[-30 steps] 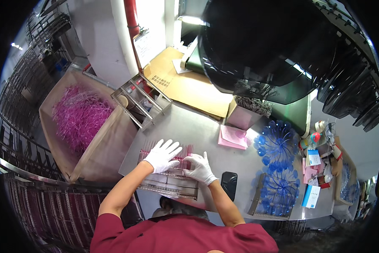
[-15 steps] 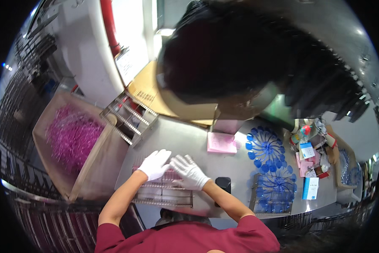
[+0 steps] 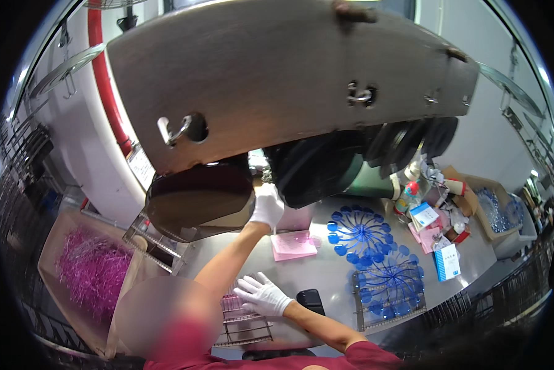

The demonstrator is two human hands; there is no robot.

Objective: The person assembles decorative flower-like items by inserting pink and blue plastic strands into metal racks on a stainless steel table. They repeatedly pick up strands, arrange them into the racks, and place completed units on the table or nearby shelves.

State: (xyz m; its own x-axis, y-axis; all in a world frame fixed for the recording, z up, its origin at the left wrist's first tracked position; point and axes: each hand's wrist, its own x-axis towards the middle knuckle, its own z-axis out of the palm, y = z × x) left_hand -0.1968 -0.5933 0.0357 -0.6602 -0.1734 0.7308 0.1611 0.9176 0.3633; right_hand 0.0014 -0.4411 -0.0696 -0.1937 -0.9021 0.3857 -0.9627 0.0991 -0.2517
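My left hand, in a white glove, is raised in the gap between a brown-tinted dark oval panel and a black rounded panel. Both hang below a broad metal plate. The fingers are hardly visible, so their grip is unclear. Lower down, my white-gloved right hand lies with its fingers spread over a metal wire rack. Pink-tinted pieces sit on the rack beside its fingertips, partly covered.
A large bin of glossy magenta strips stands left. Pink paper, a black phone-like object, fanned blue translucent pieces and a second rack lie on the metal table. Cluttered boxes are at right.
My left hand has left the rack and risen forward to the hanging panels. The right hand stays over the rack, fingers spread. The view has tilted up, showing the metal plate.
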